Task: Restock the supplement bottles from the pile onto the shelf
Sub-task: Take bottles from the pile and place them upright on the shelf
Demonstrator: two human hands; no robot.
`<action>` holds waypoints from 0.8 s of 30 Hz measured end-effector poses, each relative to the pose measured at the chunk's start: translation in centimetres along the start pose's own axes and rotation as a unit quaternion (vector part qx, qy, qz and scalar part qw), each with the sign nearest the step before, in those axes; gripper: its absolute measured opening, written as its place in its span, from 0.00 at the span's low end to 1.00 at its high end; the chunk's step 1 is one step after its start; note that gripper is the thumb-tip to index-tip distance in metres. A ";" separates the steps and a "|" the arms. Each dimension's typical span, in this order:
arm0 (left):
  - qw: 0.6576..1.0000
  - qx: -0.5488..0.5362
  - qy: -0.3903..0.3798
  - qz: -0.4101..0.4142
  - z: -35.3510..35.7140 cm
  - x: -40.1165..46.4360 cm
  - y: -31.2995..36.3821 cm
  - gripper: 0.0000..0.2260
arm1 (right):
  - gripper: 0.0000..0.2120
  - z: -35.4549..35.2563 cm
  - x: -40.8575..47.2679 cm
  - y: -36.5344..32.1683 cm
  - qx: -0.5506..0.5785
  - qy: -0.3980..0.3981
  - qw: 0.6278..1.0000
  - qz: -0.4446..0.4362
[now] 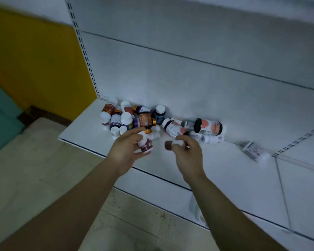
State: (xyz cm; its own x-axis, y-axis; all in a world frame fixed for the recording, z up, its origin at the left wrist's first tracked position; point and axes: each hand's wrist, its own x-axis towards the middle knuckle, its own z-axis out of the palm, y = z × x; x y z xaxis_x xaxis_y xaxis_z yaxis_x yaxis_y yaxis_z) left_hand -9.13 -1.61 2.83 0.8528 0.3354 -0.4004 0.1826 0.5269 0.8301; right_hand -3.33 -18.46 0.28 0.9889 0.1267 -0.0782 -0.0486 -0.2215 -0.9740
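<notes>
Behind both hands [153,151], jumbled bottle pile [134,118].

Both your hands hold small bottles in front of the pile.

Your left hand [124,151] grips a maroon-labelled bottle [145,144]; your right hand [188,153] pinches a brown-ended bottle [172,144]. Just beyond your fingers the pile [143,118] lies on the white shelf [225,171]; one lone bottle [254,151] lies far to your right.

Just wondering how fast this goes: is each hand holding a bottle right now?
Yes, the left hand grips a maroon-labelled bottle and the right hand holds another small bottle.
</notes>
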 end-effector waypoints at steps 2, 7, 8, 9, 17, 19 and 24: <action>0.998 -0.033 -0.055 0.007 1.5 -4.1 2.8 0.11 | 0.11 -1.7 -3.4 -4.5 0.117 -0.001 0.993 0.014; 0.984 -0.055 -0.155 0.062 3.8 -11.5 8.1 0.10 | 0.11 -4.0 -8.0 -13.2 0.279 -0.020 0.960 0.019; 0.980 -0.058 -0.178 0.071 4.0 -13.0 9.2 0.11 | 0.07 -4.2 -9.1 -14.8 0.315 -0.046 0.948 0.024; 0.976 -0.057 -0.196 0.081 4.3 -14.4 10.3 0.11 | 0.06 -4.2 -10.2 -16.2 0.346 -0.066 0.935 0.026; 0.956 0.049 -0.246 0.150 2.6 -22.7 17.8 0.14 | 0.11 -3.1 -17.7 -25.2 0.395 -0.104 0.911 -0.049; 0.953 0.052 -0.259 0.148 2.0 -23.8 19.5 0.13 | 0.10 -2.6 -18.6 -27.1 0.365 -0.105 0.922 -0.077; 0.949 0.092 -0.243 0.179 2.0 -23.9 23.8 0.14 | 0.08 -2.0 -18.4 -31.7 0.274 -0.118 0.944 -0.143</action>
State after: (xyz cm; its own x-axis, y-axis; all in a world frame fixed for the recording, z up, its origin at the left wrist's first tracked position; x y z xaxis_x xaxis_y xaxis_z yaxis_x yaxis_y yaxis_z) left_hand -24.23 1.38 32.97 0.9931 0.0430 0.1092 -0.1170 0.2867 0.9508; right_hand -19.72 -15.72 33.04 0.9169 0.3311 0.2227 0.0863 0.3803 -0.9208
